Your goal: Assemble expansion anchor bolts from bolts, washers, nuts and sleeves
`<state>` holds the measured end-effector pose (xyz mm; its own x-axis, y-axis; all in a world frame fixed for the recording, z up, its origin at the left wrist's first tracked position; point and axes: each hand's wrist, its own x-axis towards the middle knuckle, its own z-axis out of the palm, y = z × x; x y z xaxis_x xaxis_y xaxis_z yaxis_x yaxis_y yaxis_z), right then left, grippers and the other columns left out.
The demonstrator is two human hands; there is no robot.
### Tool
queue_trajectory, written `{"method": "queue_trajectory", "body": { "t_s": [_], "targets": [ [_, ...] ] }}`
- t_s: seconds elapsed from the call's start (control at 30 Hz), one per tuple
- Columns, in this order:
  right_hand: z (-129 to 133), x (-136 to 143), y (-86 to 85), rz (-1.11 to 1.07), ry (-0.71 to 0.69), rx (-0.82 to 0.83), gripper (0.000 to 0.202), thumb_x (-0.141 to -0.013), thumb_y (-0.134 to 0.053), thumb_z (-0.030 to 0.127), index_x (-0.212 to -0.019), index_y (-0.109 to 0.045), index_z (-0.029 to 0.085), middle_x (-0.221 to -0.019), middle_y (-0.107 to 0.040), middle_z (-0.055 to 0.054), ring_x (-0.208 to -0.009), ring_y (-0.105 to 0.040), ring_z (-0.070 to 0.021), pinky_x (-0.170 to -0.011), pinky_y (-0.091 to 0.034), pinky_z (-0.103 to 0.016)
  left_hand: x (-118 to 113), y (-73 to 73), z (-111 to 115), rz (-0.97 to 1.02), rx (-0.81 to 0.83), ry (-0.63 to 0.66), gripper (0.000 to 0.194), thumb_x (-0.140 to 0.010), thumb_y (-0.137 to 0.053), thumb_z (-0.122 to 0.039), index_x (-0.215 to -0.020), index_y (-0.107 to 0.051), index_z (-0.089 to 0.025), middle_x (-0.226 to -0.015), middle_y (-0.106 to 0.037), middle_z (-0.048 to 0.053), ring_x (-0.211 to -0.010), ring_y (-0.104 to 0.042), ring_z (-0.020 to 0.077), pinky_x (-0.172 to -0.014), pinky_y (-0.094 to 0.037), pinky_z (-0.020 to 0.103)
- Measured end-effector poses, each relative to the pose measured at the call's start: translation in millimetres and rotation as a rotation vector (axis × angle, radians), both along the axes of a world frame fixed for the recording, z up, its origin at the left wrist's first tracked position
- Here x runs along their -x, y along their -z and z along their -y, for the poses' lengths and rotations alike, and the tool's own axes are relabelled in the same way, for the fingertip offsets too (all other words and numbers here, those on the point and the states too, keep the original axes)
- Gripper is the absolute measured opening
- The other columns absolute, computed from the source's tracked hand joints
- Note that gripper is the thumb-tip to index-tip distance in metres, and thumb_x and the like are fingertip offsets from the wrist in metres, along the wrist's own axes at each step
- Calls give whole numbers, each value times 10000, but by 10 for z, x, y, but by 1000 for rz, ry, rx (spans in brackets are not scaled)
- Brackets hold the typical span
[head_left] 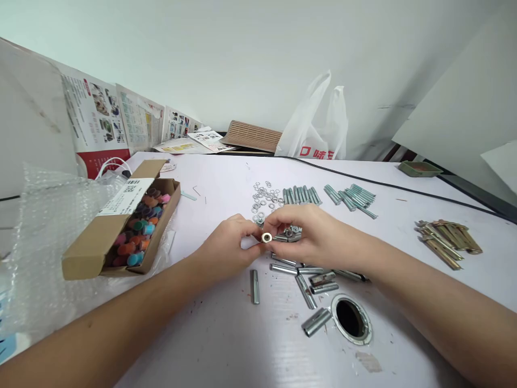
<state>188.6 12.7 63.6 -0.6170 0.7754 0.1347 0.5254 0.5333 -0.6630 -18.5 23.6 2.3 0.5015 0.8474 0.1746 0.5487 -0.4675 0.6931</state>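
In front of me, my left hand and my right hand meet, fingers pinched on a small round metal piece with a hole. It faces me end-on, so its length is hidden. Below them lie several loose metal sleeves, and one separate sleeve stands apart to the left. Behind the fingers are washers and a row of metal sleeves. Some nuts show partly under my right hand.
An open cardboard box of coloured caps stands at left on bubble wrap. Zinc-coloured bolts and brass-coloured bolts lie at right. A ring-edged hole is in the tabletop. A black cable crosses the back.
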Motion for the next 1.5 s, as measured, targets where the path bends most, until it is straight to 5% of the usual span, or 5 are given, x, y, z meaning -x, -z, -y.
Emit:
{"method": "queue_trajectory", "body": {
  "t_s": [0.57, 0.97, 1.07, 1.23, 1.5],
  "targets": [
    [-87, -72, 133, -127, -82, 190, 215, -939, -578, 304, -1082, -696, 194, -929, -692, -8, -833, -603, -130, -761, -488, -274, 4, -11, -5, 4, -1, 18, 105, -815, -671, -325, -819, -716, -230, -842, -703, -24, -912, -605, 158, -828, -460, 290],
    [-49, -28, 159, 98, 48, -269, 375, -841, -694, 484, -1040, -627, 174, -985, -654, -52, -925, -581, -189, -790, -469, -338, -12, 1, -16, 3, -90, 52, 172, -823, -648, -327, -717, -687, -199, -743, -671, 8, -824, -599, 168, -734, -452, 288],
    [-18, -57, 104, 125, -41, -301, 374, -903, -642, 397, -1219, -609, 199, -1091, -644, -60, -1024, -562, -196, -870, -459, -353, -6, 1, -18, 1, -78, 41, 173, -820, -659, -350, -739, -694, -201, -785, -678, 9, -832, -607, 168, -751, -459, 296],
    [-7, -49, 71, 165, -74, -328, 181, -948, -548, 224, -1065, -679, 184, -1003, -644, -65, -981, -551, -190, -856, -452, -334, -6, -1, -14, -6, -63, 32, 118, -812, -687, -331, -785, -708, -218, -790, -672, -7, -856, -604, 163, -801, -457, 298],
    [6, 39, 166, 231, 96, -464, 383, -849, -678, 514, -915, -621, 142, -857, -637, -89, -855, -540, -237, -719, -427, -344, -4, 14, -27, -39, -86, 38, 204, -833, -646, -362, -714, -678, -198, -740, -639, 5, -812, -577, 161, -717, -433, 285]
  ]
}}
